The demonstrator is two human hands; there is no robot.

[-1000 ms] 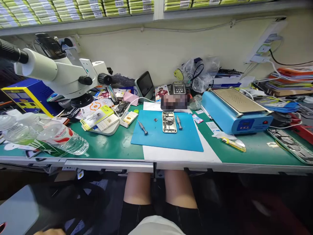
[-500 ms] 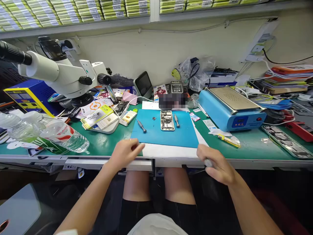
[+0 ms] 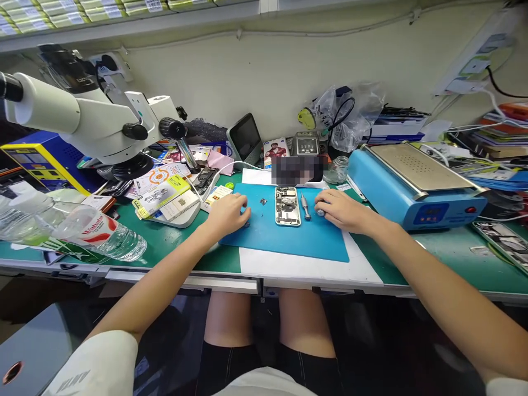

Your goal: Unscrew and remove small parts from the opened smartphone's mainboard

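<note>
An opened phone housing (image 3: 287, 205) lies on a blue mat (image 3: 289, 242) at the middle of the green bench. My left hand (image 3: 228, 214) rests curled on the mat's left part, over the spot where a screwdriver lay; only a dark tip shows by the fingers. My right hand (image 3: 342, 210) lies right of the phone, closed round a grey-ended tool (image 3: 320, 212). A second small screwdriver (image 3: 305, 207) lies loose between the phone and my right hand. A tiny dark part (image 3: 263, 202) sits left of the phone.
A white microscope (image 3: 82, 118) overhangs the bench's left side, with a water bottle (image 3: 103, 236) lying below it. A blue heating-plate machine (image 3: 412, 187) stands at the right. A small glass jar (image 3: 338, 169), boxes and papers crowd the back edge.
Both hands rose from below the bench edge onto the blue mat. The left hand now covers the left screwdriver; the right hand carried its grey tool up beside the phone.
</note>
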